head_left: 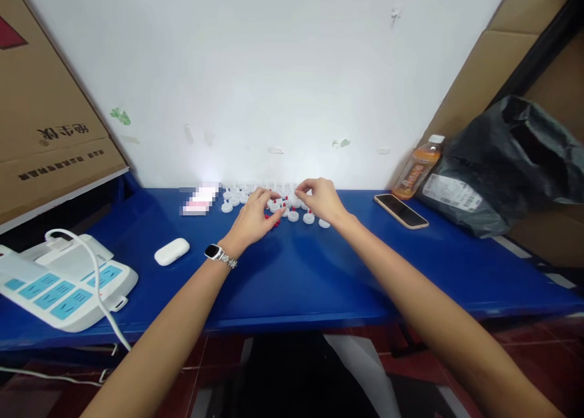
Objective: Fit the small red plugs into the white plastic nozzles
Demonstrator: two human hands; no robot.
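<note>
Head view, centre of frame: a cluster of small white caps (292, 215) with red pieces was recorded on the blue table (292, 278) against the white wall. The left hand (253, 219), watch worn, and the right hand (320, 199) were laid over it, fingers narrowed; whether anything was pinched could not be told. A phone (401, 210) and bottle (416, 168) were noted at right.

Bright glare, wide-angle edge distortion

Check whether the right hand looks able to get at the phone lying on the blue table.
Probably yes: the phone lies face up just right of the right hand, with only bare blue table between them.
</note>
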